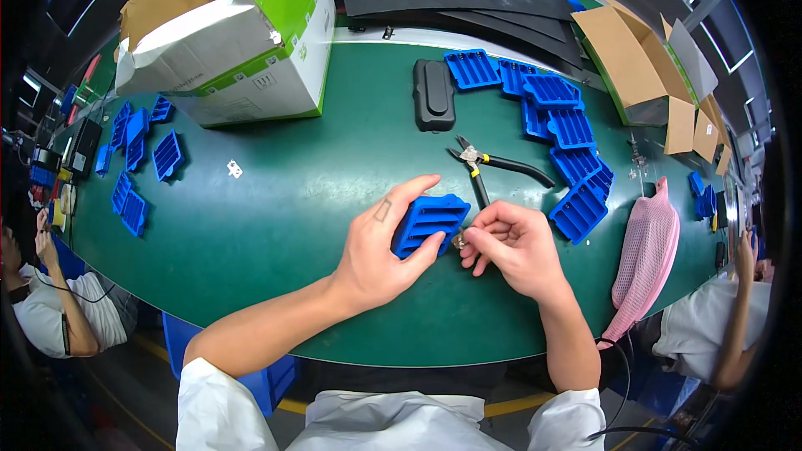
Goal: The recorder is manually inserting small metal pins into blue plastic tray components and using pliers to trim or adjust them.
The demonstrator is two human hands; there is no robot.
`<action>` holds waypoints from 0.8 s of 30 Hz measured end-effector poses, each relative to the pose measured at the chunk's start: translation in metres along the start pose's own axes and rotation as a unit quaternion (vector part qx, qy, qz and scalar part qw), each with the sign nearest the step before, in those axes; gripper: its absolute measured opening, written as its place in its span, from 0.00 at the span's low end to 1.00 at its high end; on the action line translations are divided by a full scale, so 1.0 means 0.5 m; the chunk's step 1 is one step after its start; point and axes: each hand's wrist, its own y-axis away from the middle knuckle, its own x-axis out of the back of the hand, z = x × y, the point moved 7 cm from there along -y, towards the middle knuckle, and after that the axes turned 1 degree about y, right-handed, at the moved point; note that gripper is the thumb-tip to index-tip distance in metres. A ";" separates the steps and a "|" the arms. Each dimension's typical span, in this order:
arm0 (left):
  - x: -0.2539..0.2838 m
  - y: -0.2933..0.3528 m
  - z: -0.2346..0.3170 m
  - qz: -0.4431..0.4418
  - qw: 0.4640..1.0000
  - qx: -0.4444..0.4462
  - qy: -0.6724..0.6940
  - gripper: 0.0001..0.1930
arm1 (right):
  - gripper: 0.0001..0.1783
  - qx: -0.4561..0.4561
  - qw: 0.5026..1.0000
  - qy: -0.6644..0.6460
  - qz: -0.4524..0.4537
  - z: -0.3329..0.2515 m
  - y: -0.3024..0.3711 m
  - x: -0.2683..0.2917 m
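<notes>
My left hand (377, 252) grips a blue slotted plastic tray (432, 224) by its sides, thumb on the near edge and fingers behind. Beside the tray's right edge, my right hand (520, 252) pinches a small metal piece (459, 240) between thumb and fingertips; its exact kind is too small to make out. Just beyond the right hand lie diagonal cutting pliers (472, 156) with black and yellow handles, jaws pointing away to the left. Farther back rests a black oblong case (434, 96).
Blue trays (571, 129) cluster at the right; several more (168, 155) lie at the left. A white and green carton (242, 58) stands back left, an opened brown box (626, 58) back right. A pink mesh pouch (647, 250) lies right, a small white piece (235, 169) left. People sit at both sides.
</notes>
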 end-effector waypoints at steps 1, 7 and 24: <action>0.000 0.002 0.001 0.000 1.000 0.000 0.000 0.28 | 0.07 0.000 1.000 0.000 0.000 0.001 0.000 -0.001; -0.002 -0.002 0.021 -0.003 0.997 -0.061 -0.054 0.27 | 0.07 0.003 1.000 0.027 0.014 0.000 0.002 0.002; -0.007 -0.003 0.033 -0.020 0.994 -0.105 -0.034 0.19 | 0.07 0.011 0.999 0.014 0.030 0.005 -0.001 0.000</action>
